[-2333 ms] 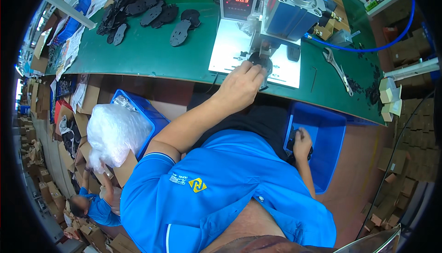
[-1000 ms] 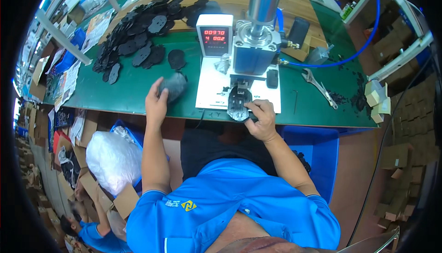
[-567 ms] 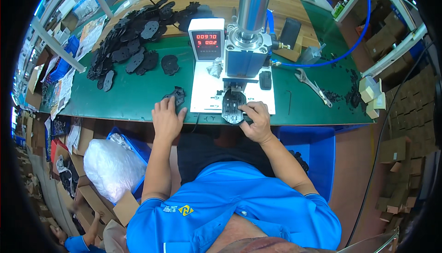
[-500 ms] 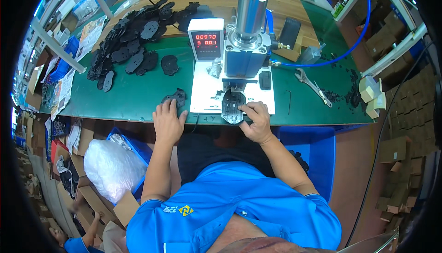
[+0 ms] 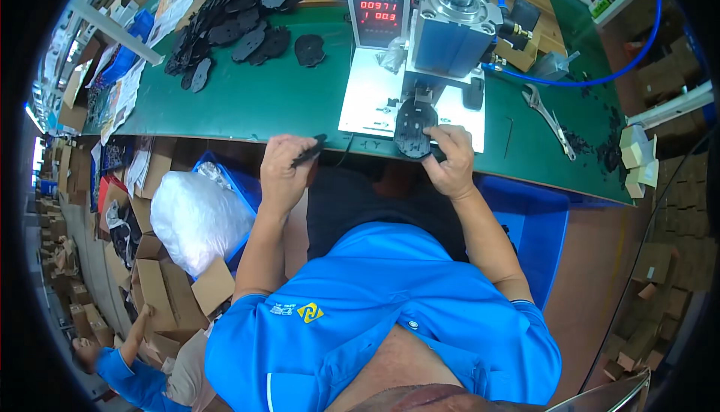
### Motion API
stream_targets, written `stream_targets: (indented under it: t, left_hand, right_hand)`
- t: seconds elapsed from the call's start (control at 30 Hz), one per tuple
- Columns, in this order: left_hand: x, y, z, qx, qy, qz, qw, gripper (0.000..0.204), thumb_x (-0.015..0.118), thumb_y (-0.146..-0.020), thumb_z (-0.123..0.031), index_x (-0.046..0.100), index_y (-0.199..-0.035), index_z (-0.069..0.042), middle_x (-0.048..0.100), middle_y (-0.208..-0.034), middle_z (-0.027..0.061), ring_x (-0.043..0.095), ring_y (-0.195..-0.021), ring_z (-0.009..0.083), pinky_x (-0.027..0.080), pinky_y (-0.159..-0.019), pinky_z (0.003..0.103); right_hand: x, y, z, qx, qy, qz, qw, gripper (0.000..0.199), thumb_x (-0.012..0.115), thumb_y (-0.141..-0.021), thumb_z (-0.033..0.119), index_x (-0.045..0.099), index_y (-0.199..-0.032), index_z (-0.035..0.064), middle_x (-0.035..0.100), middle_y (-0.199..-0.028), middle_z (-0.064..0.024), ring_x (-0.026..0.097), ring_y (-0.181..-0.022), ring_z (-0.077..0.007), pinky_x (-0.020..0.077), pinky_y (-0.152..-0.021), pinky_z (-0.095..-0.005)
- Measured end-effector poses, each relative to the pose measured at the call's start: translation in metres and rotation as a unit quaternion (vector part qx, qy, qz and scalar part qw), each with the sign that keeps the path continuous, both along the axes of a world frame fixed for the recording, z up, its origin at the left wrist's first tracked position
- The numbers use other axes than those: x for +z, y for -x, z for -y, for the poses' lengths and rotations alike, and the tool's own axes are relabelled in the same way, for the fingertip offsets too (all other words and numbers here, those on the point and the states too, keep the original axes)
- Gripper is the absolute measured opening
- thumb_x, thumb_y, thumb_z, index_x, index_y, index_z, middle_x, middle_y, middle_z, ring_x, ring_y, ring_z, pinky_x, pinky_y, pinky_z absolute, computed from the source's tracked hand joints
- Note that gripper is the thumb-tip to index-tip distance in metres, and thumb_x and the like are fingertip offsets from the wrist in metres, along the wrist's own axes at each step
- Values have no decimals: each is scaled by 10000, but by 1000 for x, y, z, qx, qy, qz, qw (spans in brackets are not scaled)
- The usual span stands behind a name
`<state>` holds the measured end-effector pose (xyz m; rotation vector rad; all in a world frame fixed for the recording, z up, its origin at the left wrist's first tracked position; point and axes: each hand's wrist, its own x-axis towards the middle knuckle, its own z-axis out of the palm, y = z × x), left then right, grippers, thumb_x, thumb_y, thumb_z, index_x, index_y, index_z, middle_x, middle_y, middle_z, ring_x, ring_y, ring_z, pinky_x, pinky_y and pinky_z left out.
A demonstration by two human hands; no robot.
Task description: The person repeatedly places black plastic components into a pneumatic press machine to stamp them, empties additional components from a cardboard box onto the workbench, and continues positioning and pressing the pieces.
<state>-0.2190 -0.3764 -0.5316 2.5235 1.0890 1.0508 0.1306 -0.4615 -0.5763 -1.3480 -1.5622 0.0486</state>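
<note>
My left hand (image 5: 283, 168) is raised just off the table's front edge, its fingers closed on a thin black plastic plate (image 5: 306, 152) seen nearly edge-on. My right hand (image 5: 452, 158) has finger and thumb at the right side of another black plastic plate (image 5: 415, 133), which is rounded and has slots. That plate lies on the white base (image 5: 367, 97) beneath the head of a pneumatic press (image 5: 451, 33), its near end reaching past the base's front edge. Part of my right thumb is hidden by the plate's rim.
Several black plates (image 5: 244, 26) lie heaped at the back left, one single plate (image 5: 309, 50) apart. Beside the press stands a counter box (image 5: 380, 11) with red digits. An adjustable wrench (image 5: 549, 121) and a blue air hose (image 5: 592, 80) are at right. Blue bins (image 5: 529, 224) sit below the table.
My left hand has picked its plate up off the green table and drawn it toward me. My right hand stays at the plate under the press. The counter's digits differ, and the view has shifted.
</note>
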Motion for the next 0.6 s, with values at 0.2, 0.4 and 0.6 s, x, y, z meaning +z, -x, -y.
stream_targets:
  t: [0.2,0.4,0.6]
  left_hand:
    - [29,-72,14,-112,6,77,991,460,775,-798,128,816,-1219,-53,812,-1185,49,712,-1065,268,587,-974,366]
    - [7,-130,-5,-209,-96,3,973,434,740,-895,36,793,-1313,-67,783,-1312,71,729,-1161,291,609,-1014,383]
    - [-14,-149,-16,-169,-142,-25,975,437,731,-901,-5,780,-1331,-68,778,-1378,67,719,-1305,284,610,-1065,393]
  right_hand:
    - [6,-7,22,-3,32,-300,954,374,759,-887,-16,798,-1258,11,722,-1181,-104,658,-1017,-235,506,-955,-327]
    - [3,-26,119,-89,91,-236,964,292,727,-947,-15,773,-1236,2,713,-1159,-98,650,-1005,-228,513,-946,-320]
    - [-64,-52,242,-278,230,-199,911,280,758,-974,73,775,-1244,0,726,-1103,-84,654,-940,-218,527,-875,-333]
